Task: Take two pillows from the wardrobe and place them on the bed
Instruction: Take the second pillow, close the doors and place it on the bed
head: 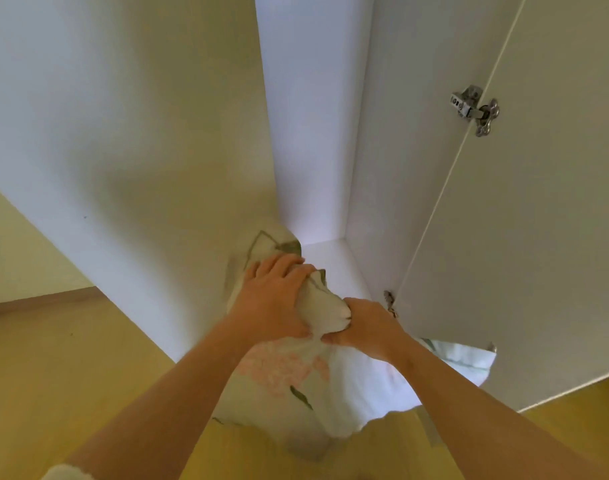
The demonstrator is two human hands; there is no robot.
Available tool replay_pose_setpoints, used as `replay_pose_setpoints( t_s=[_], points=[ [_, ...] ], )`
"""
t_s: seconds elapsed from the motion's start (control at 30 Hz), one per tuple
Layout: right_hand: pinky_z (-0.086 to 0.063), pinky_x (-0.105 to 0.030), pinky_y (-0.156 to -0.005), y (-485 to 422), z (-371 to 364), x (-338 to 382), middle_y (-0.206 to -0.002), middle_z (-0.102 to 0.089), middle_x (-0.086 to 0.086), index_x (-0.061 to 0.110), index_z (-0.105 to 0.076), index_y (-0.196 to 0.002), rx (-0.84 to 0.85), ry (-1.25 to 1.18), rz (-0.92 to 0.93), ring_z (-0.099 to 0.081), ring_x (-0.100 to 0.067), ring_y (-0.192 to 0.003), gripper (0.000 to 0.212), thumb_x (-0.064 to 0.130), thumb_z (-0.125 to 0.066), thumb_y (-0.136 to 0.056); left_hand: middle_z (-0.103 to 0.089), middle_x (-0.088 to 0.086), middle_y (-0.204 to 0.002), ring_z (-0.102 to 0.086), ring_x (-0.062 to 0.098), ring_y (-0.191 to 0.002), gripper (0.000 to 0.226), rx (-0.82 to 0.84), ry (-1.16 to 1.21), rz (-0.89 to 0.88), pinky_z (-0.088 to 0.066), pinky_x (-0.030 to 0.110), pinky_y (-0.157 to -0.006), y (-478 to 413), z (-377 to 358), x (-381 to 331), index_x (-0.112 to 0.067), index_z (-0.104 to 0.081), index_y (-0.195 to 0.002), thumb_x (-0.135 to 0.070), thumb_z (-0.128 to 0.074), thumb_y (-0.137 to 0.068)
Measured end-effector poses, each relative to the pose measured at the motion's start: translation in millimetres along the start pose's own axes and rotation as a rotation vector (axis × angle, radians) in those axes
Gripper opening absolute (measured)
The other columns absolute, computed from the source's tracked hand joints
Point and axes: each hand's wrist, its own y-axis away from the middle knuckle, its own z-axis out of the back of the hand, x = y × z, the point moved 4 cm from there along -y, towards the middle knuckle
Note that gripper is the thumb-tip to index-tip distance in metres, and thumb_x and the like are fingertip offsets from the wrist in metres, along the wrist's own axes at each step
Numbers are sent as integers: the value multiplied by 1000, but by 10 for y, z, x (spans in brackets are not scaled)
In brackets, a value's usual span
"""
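Pillow [289,379] cloth is bunched in both grips: the left hand [272,299] clutches its top and the right hand [365,327] pinches a fold just beside. It spills from the open wardrobe [313,133], beside the door [538,237], above the wooden floor [88,375].

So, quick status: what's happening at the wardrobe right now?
Left grip and right grip both clutch the floral pillow. Pillow partly out of the wardrobe. Open door close on the right, not blocking.
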Motion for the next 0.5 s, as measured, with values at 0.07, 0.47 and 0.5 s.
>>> replay_pose_setpoints(
  t_s=[0.07,0.47,0.5],
  points=[
    [-52,-36,-69,74,-4,-8,-80,-66,3,19,-60,-89,-17,-32,7,-63,-18,-75,37,44,-73,-64,-25,-7,-148,-11,17,-141,92,62,-191,-168,-6,52,-114,-43,-127,-232,-30,-31,-133,-56,-72,-55],
    [-40,-26,-51,849,802,-906,-63,-53,9,28,-47,-66,-238,-34,-165,-54,-13,-62,33,57,-63,-70,-69,0,-91,-64,23,-88,35,202,-37,-256,-47,32,-76,-525,-569,-1550,-21,-59,-86,-44,-70,-63],
    [-39,-27,-51,930,894,-1011,-61,-52,8,25,-47,-62,-311,-92,-208,-53,-15,-61,36,57,-57,-76,-70,1,-93,-64,24,-90,37,214,-28,-276,-48,33,-78,-559,-596,-1691,-21,-60,-89,-43,-70,-62]
  ],
)
